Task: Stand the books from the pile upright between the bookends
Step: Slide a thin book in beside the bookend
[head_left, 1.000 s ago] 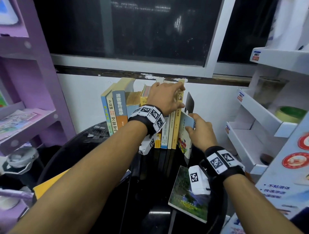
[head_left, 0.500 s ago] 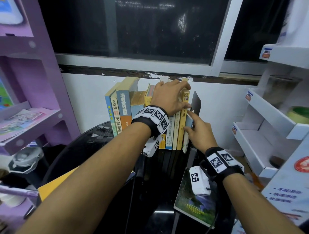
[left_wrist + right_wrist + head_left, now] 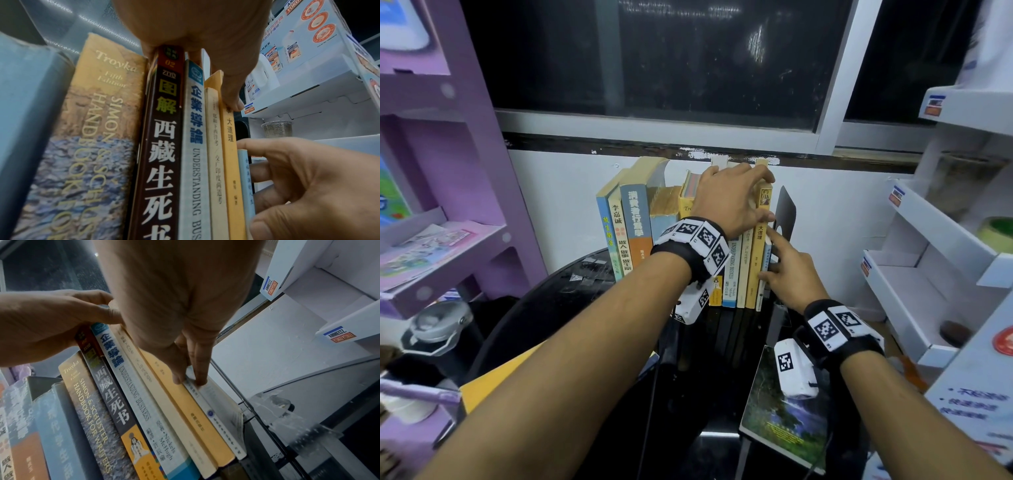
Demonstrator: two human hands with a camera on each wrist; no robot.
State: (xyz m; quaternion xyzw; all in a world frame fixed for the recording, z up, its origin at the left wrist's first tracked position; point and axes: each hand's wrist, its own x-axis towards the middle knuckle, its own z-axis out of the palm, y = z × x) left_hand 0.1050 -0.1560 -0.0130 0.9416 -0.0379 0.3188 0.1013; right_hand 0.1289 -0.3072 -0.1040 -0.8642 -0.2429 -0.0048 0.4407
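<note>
A row of upright books (image 3: 671,240) stands at the back of the black table (image 3: 585,308), against a black bookend (image 3: 786,209) on its right. My left hand (image 3: 736,198) curls over the tops of the right-hand books, thumb (image 3: 232,97) on the yellow book (image 3: 232,162). My right hand (image 3: 787,274) presses straight fingertips (image 3: 200,379) on the spine of a thin pale-blue book (image 3: 764,274), which stands between the yellow book and the bookend. Another book with a landscape cover (image 3: 780,421) lies flat on the table under my right wrist. No left bookend is in view.
White display shelves (image 3: 928,246) stand close on the right, with a plastic cup (image 3: 276,128) on one. A purple shelf unit (image 3: 448,205) is on the left. A yellow folder (image 3: 493,383) lies at the table's left edge. The wall is right behind the books.
The thin pale-blue book, held tilted out by my right hand, has gone in beside the yellow book. My right fingers now push its spine. My left hand stays on the book tops.
</note>
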